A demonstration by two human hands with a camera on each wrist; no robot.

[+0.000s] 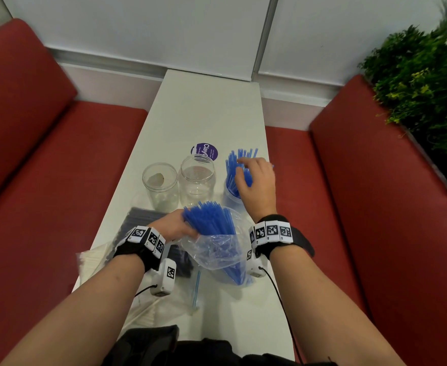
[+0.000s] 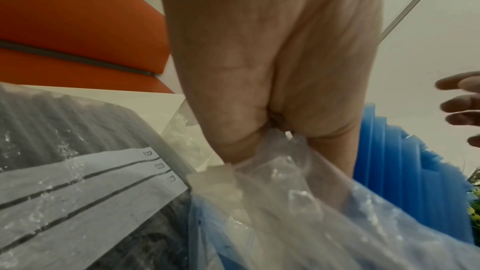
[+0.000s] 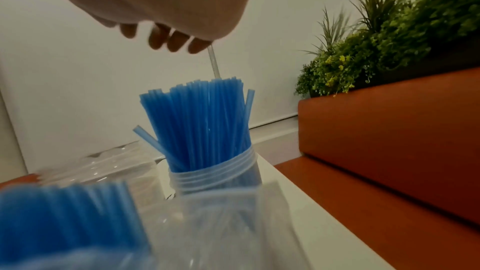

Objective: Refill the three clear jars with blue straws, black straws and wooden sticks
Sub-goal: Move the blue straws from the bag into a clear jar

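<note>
Three clear jars stand in a row on the white table [image 1: 206,107]. The left jar [image 1: 160,186] and the middle jar [image 1: 197,180] hold no straws. The right jar [image 1: 230,196] [image 3: 215,174] is packed with upright blue straws [image 1: 236,165] [image 3: 200,122]. My right hand [image 1: 256,180] [image 3: 166,28] hovers over their tops, fingers loose, holding nothing. My left hand [image 1: 174,227] [image 2: 259,69] grips a clear plastic bag [image 1: 217,249] [image 2: 298,213] of blue straws [image 1: 211,220] [image 2: 389,161] by its mouth. A bag of black straws [image 1: 143,220] [image 2: 78,171] lies left of it.
A bag of pale wooden sticks [image 1: 98,262] lies at the near left edge. A purple round sticker [image 1: 205,151] sits behind the middle jar. One loose blue straw [image 1: 197,289] lies near me. Red benches [image 1: 45,180] flank the table; a green plant [image 1: 423,83] stands at right.
</note>
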